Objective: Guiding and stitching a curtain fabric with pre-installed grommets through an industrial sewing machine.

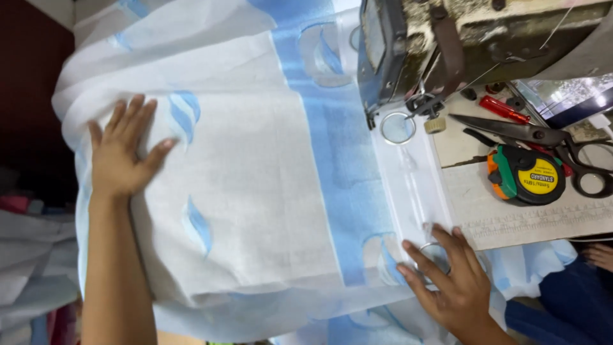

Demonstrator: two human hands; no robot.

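A white sheer curtain (pixel 255 160) with light blue leaf shapes and a wide blue band lies spread over the sewing table. My left hand (pixel 121 150) rests flat on it at the left, fingers spread. My right hand (pixel 450 281) presses on the white hem strip at the lower right, fingers over a metal eyelet ring (pixel 433 248). Another eyelet ring (pixel 398 128) sits in the hem just below the sewing machine (pixel 447 45).
On the table to the right lie black scissors (pixel 543 137), a green, orange and yellow tape measure (pixel 527 176) and a red-handled tool (pixel 504 108). Grey cloth (pixel 29 255) is piled at the left edge. Bare toes (pixel 597 255) show at the lower right.
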